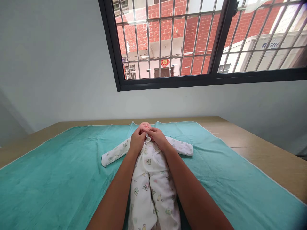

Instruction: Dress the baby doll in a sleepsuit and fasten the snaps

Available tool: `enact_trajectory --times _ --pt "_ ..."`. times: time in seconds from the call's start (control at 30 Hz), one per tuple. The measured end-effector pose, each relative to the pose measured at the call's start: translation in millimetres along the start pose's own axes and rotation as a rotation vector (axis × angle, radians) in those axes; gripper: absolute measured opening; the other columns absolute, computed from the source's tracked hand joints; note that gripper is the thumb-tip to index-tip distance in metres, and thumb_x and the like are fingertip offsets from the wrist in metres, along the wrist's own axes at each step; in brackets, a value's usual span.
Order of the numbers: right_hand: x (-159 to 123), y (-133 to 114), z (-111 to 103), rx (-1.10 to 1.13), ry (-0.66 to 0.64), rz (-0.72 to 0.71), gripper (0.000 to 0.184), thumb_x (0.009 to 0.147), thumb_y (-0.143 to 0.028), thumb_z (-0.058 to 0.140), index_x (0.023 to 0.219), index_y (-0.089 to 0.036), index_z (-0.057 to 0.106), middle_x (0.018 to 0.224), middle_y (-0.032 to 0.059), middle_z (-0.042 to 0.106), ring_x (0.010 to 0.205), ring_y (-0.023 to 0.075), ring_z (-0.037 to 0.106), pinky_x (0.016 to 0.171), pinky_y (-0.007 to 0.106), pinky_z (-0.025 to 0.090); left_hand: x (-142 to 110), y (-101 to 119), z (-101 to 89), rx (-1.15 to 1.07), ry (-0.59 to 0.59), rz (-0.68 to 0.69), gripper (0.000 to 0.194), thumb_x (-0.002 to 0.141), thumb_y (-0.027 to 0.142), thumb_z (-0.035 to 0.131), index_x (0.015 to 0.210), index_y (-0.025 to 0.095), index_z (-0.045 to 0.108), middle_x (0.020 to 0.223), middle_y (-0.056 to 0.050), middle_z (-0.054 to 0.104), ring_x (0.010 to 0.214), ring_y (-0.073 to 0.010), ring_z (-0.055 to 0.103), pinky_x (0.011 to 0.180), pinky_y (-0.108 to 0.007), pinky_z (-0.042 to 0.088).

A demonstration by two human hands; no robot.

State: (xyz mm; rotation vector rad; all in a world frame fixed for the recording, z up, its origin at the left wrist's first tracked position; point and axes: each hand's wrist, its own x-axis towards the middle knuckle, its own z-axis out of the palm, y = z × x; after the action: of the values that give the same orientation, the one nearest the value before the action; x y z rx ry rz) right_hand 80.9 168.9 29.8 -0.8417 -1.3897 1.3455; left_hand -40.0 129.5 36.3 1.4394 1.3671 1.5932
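Across the wooden tabletop (254, 143), teal cloth (72, 169) is spread. Inside a white, animal-print fabric suit (149, 163), a pink-headed doll (144, 125) is laid, head near the far edge. Thin white ties (147, 138) are being pinched at the neckline by left hand (138, 138) and right hand (157, 136), fingertips nearly meeting; tie ends are hidden, suit legs cut off.

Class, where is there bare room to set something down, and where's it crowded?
Bare blanket spreads left of the left forearm and right of the right forearm, outside both sleeves; bare tabletop borders its right edge. Crowded: below the doll's head, where left hand and right hand meet at the white tie, and between the forearms, on the outfit.
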Motion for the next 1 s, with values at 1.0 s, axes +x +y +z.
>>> enact_trajectory --times 1.0 --pt "-8.8 -6.8 2.1 -0.095 -0.036 -0.095 0.035 0.063 -0.046 0.075 0.085 -0.019 0.072 0.082 0.0018 0.068 0.076 0.0148 0.058 0.070 0.026 0.043 -4.7 8.1 -0.1 -0.320 0.159 -0.148 0.020 0.061 0.022 0.065 0.080 0.018 0.058 0.059 0.005 0.056 0.052 -0.0076 0.050 0.050 -0.019 0.039"
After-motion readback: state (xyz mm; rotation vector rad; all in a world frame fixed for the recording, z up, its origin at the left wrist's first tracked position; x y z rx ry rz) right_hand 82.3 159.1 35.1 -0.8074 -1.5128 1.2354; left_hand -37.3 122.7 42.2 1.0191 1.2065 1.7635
